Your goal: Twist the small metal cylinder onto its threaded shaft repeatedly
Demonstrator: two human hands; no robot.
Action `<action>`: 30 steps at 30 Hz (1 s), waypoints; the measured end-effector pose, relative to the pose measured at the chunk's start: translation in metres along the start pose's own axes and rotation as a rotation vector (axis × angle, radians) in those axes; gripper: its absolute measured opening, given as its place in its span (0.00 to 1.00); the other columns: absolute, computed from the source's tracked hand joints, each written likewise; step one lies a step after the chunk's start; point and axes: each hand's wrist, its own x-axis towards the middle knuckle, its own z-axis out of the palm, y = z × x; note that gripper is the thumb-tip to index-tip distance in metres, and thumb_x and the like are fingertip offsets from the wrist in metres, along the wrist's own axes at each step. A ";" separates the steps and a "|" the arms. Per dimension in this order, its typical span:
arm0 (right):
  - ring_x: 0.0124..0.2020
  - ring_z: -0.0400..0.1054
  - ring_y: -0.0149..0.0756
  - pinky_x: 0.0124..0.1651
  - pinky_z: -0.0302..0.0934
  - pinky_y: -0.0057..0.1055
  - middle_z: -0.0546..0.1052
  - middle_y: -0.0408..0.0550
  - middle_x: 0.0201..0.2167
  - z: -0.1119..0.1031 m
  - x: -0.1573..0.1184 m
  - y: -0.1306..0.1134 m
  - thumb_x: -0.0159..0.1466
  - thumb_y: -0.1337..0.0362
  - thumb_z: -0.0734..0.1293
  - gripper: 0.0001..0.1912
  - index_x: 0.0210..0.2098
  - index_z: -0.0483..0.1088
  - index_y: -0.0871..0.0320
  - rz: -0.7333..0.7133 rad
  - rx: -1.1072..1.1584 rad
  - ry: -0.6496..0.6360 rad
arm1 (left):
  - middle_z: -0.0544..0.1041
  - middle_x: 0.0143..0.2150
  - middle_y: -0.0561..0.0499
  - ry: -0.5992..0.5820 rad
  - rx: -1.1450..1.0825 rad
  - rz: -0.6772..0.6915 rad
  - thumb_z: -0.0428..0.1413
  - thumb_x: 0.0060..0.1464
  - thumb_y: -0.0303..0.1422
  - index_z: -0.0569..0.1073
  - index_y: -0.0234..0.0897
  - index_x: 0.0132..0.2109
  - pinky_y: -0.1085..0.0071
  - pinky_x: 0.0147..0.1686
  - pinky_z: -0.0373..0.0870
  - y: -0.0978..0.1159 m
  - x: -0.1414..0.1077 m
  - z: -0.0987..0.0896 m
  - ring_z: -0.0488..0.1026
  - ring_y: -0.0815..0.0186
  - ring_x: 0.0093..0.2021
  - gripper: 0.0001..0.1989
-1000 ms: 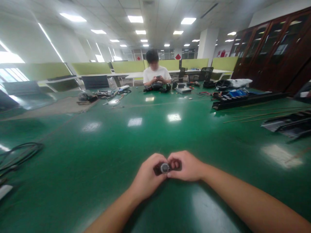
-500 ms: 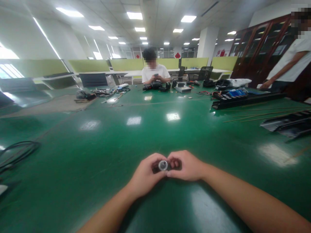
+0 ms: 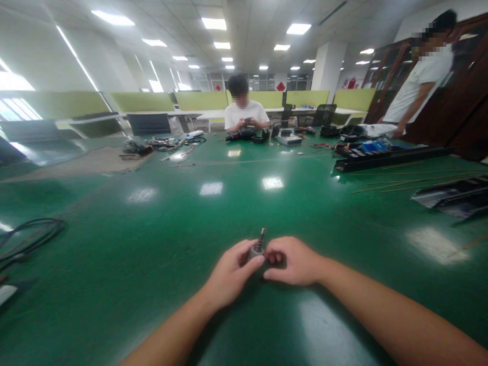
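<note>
At green table (image 3: 168, 208), gripping metal part (image 3: 260, 245) in left hand (image 3: 233, 274), likely stiff, best held by base (image 3: 255, 252); right hand (image 3: 299, 262) half-open, seemingly empty.

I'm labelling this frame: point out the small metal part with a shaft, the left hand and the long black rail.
Small metal part with a shaft (image 3: 259, 247): head view, base of the shaft.
Left hand (image 3: 233, 270): head view, back of the hand.
Long black rail (image 3: 392, 159): head view, its long side, mid-length.
</note>
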 end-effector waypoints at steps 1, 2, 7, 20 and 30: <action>0.29 0.65 0.31 0.33 0.57 0.26 0.73 0.42 0.28 0.000 0.000 0.000 0.55 0.57 0.74 0.12 0.34 0.72 0.57 -0.005 0.001 0.000 | 0.76 0.46 0.45 0.024 0.002 -0.006 0.55 0.60 0.42 0.75 0.37 0.54 0.64 0.52 0.67 0.000 0.000 0.000 0.72 0.58 0.48 0.20; 0.29 0.66 0.32 0.33 0.58 0.27 0.74 0.42 0.28 0.000 0.000 0.001 0.56 0.57 0.74 0.13 0.35 0.73 0.57 -0.008 0.004 0.000 | 0.76 0.47 0.45 0.050 0.009 -0.014 0.55 0.60 0.43 0.74 0.37 0.56 0.64 0.53 0.66 0.000 0.000 0.000 0.71 0.57 0.49 0.21; 0.30 0.67 0.32 0.35 0.60 0.27 0.75 0.43 0.30 0.001 -0.001 0.001 0.56 0.58 0.74 0.13 0.38 0.75 0.57 -0.001 0.018 0.003 | 0.76 0.49 0.45 0.108 0.014 -0.049 0.52 0.61 0.44 0.69 0.37 0.61 0.60 0.58 0.62 -0.001 0.000 -0.001 0.70 0.56 0.52 0.25; 0.27 0.68 0.30 0.31 0.62 0.25 0.75 0.42 0.27 0.003 0.005 0.007 0.57 0.70 0.70 0.08 0.38 0.74 0.59 0.207 0.208 0.176 | 0.73 0.40 0.51 0.125 -0.159 -0.043 0.60 0.56 0.36 0.68 0.36 0.45 0.71 0.41 0.67 -0.004 -0.001 0.007 0.71 0.65 0.41 0.14; 0.31 0.71 0.33 0.36 0.63 0.27 0.78 0.42 0.33 0.003 0.001 0.002 0.56 0.71 0.69 0.13 0.41 0.73 0.56 0.128 0.132 0.174 | 0.74 0.41 0.51 0.102 -0.111 -0.019 0.58 0.57 0.35 0.70 0.38 0.48 0.70 0.43 0.67 -0.006 0.000 0.006 0.72 0.64 0.41 0.13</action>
